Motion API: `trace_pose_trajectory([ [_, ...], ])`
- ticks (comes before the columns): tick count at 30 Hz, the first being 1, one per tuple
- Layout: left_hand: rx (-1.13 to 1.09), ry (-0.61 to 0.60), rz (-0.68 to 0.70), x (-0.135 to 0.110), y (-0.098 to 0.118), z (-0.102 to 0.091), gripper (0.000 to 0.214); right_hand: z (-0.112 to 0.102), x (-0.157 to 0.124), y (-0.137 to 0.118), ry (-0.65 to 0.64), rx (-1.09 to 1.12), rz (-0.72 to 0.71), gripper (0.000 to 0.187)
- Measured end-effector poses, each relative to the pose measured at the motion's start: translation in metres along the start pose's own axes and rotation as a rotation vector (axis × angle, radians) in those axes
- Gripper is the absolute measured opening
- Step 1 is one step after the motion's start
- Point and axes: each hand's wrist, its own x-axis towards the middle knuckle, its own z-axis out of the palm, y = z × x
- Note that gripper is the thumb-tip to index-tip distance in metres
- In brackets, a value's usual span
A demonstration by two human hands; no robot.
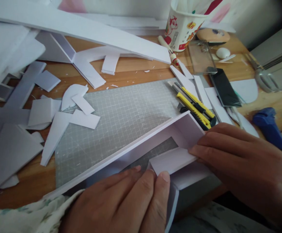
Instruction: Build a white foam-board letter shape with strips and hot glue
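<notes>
A white foam board frame [131,144] with upright walls stands at the near side of the grey cutting mat [128,100]. Across its inside lies a smaller white foam board piece [171,160]. My left hand [121,197] is closed on the left end of this piece, its thumb and fingertips pressed at the edge. My right hand [230,158] pinches the piece's right end, close to the frame's right corner. A curved white strip hangs below my left thumb. My palms hide parts of the frame.
Two yellow utility knives [195,108] lie beyond the frame's corner. White foam board offcuts [80,108] are scattered at left. Behind stand a paper cup [183,27] and a long white board [82,29]. At right are a black phone [224,87] and a blue glue gun [269,126].
</notes>
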Motion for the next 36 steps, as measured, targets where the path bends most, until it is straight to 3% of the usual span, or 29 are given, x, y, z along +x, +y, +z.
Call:
trace_pose_trajectory([
  [12, 0.007, -0.058, 0.014, 0.001, -0.002, -0.002, 0.033, -0.004, 0.002, -0.006, -0.072, 0.056, 0.058, 0.019],
  [19, -0.022, -0.164, -0.058, 0.001, 0.003, -0.008, 0.037, -0.007, 0.005, -0.006, -0.109, 0.083, 0.081, 0.021],
  [24, -0.079, -0.114, -0.170, 0.005, 0.005, -0.005, 0.039, -0.008, 0.008, -0.007, -0.111, 0.082, 0.088, 0.020],
  [29, -0.127, -0.293, -0.106, 0.008, -0.003, -0.018, 0.042, -0.005, 0.009, -0.005, -0.098, 0.064, 0.069, 0.019],
  [36, -0.084, -0.276, 0.004, 0.008, -0.009, -0.014, 0.039, -0.004, 0.014, -0.007, -0.049, 0.011, 0.058, 0.026],
])
